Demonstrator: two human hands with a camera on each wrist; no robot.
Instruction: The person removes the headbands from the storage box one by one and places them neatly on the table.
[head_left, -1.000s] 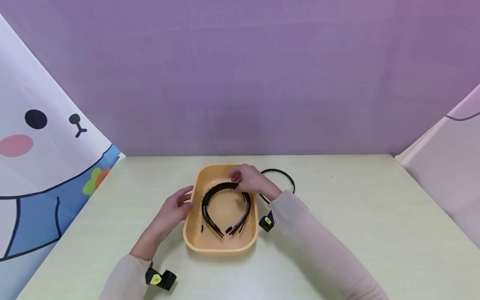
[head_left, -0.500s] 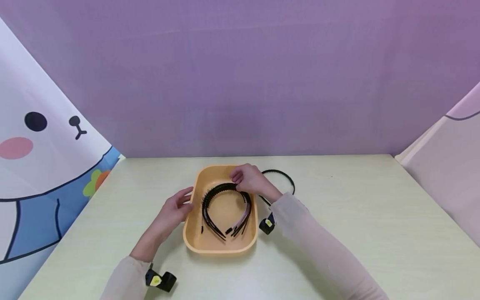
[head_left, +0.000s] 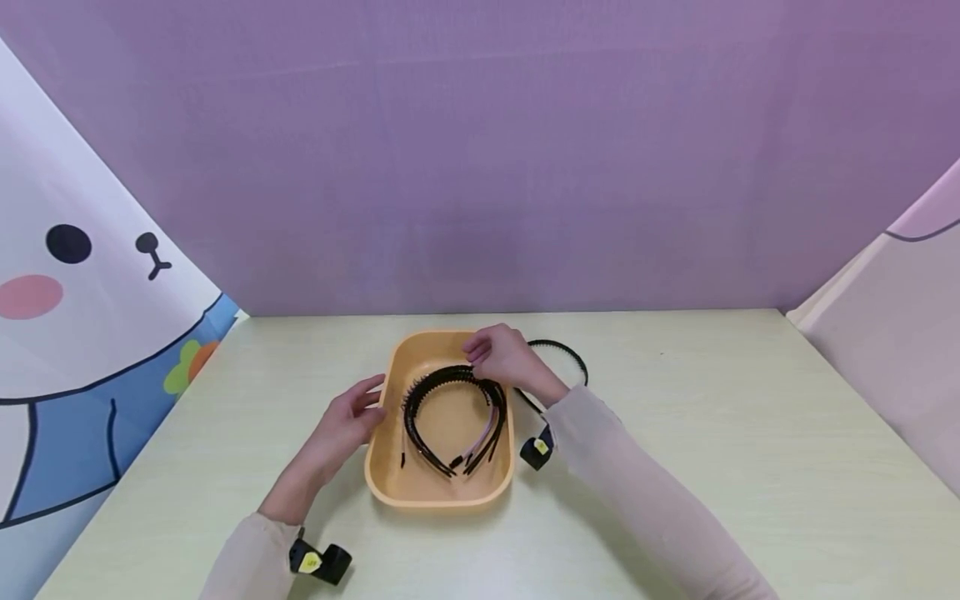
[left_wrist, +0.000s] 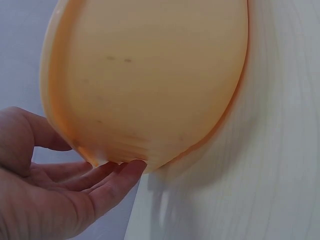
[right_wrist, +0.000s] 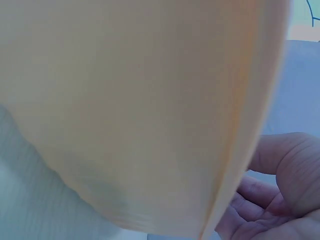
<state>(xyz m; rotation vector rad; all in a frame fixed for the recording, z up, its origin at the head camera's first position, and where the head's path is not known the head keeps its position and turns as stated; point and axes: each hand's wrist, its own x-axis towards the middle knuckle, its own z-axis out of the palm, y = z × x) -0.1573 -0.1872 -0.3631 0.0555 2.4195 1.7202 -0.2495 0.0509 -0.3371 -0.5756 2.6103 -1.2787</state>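
A light-orange plastic tray (head_left: 440,504) stands on the table, with several black headbands (head_left: 415,437) nested inside and their tips toward me. A pale purple strip (head_left: 483,437) shows among them on the right. My left hand (head_left: 347,425) holds the tray's left rim, thumb at the edge and fingers along the outer wall. Over the far right part of the tray, my right hand (head_left: 502,357) pinches a headband at the top of its arc; the fingertips partly hide the grip. In the right wrist view the tray wall (right_wrist: 140,110) covers most of that hand's work.
Another black toothed headband (head_left: 567,347) lies on the table right of the tray, partly behind my right forearm. A small dark piece (head_left: 402,459) is inside the tray at left. Behind the table (head_left: 712,433) hangs a purple cloth (head_left: 480,167).
The headband ends at the right of the bundle have shifted slightly right and spread apart. My right hand has moved a little right; my left hand stays at the tray.
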